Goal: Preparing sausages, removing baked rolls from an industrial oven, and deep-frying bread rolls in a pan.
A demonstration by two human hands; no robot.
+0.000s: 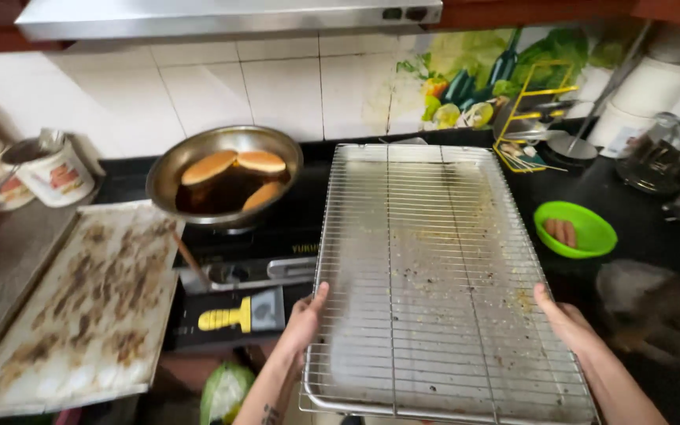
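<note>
Holding a tray (434, 260) with its wire rack over the black counter, the left hand (302, 321) and right hand (564, 321) grip its side edges, thumbs over the rim, other fingers hidden beneath. Left of it stands a pan (222, 175) of buns, a green bowl (576, 229) right.

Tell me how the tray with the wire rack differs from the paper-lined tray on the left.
The tray with the wire rack is gripped at its sides by the left hand and right hand; the paper-lined tray lies untouched on the counter. The first carries a metal grid and scattered crumbs; the second has no rack, and its paper shows brown baked-on stains. Both are rectangular, soiled and hold no food.
</note>
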